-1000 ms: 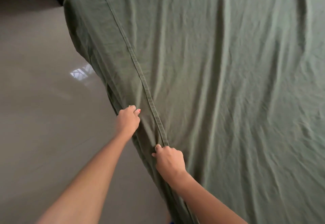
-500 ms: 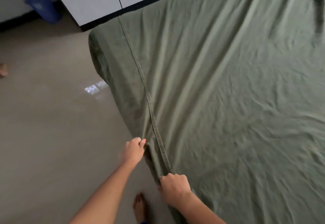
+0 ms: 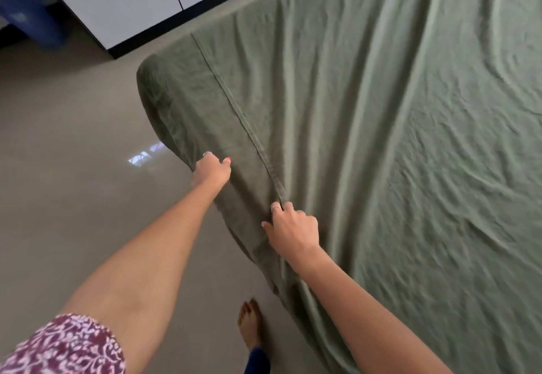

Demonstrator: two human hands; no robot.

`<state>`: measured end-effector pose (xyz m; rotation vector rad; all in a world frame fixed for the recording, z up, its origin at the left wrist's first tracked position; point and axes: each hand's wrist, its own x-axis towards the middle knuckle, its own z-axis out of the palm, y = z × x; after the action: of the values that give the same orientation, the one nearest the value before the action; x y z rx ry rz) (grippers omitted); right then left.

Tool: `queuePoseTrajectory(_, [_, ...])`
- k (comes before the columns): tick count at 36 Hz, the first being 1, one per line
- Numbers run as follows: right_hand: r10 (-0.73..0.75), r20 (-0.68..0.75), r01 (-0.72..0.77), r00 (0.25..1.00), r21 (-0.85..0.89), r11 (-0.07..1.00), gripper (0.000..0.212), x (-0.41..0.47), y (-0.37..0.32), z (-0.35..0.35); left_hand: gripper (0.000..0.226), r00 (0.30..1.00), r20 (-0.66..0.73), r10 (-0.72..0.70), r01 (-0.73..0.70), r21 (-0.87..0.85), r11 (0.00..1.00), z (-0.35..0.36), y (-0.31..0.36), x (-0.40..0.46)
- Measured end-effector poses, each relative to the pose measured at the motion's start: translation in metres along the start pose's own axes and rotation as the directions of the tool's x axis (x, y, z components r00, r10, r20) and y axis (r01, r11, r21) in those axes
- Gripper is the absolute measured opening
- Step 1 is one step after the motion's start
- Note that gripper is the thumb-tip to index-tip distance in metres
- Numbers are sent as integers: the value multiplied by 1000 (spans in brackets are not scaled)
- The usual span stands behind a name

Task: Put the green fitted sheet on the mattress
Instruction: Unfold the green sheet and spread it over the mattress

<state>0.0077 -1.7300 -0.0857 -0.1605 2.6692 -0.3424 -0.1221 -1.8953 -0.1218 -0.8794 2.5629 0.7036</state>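
Note:
The green fitted sheet [image 3: 381, 139] lies wrinkled over the whole mattress, which it hides, and hangs down the left side. A stitched seam runs along the top near that edge. My left hand [image 3: 211, 169] grips the sheet's hanging side fabric at the mattress edge, fingers curled into the cloth. My right hand [image 3: 291, 231] pinches the seam on top, a little nearer to me. The far left corner of the sheet [image 3: 152, 80] wraps round the mattress corner.
Glossy beige floor [image 3: 73, 183] runs along the left of the bed. White wardrobe doors with a black base [image 3: 140, 1] stand beyond the far corner. A blue object [image 3: 29, 13] sits at top left. My bare foot [image 3: 250, 323] stands beside the mattress.
The view has tilted up and back, so the far corner, wardrobe and my foot came into sight. Both hands keep their grip on the sheet's side, a little farther apart.

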Motion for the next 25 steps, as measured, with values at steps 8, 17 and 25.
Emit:
queuePoseTrajectory(8, [100,17,-97,995,-112,989,49,52,-39,11,58,996,43,-82,88,-160,983,-16,8,70])
queuePoseTrajectory(17, [84,119,-69,989,-121,990,15,78,-45,7,36,995,79,64,-41,-269,962,-9,0,103])
queuePoseTrajectory(25, [-43,156,56,987,-84,995,23,72,-64,-1,41,952,-50,303,-307,-109,946,-35,-55,110])
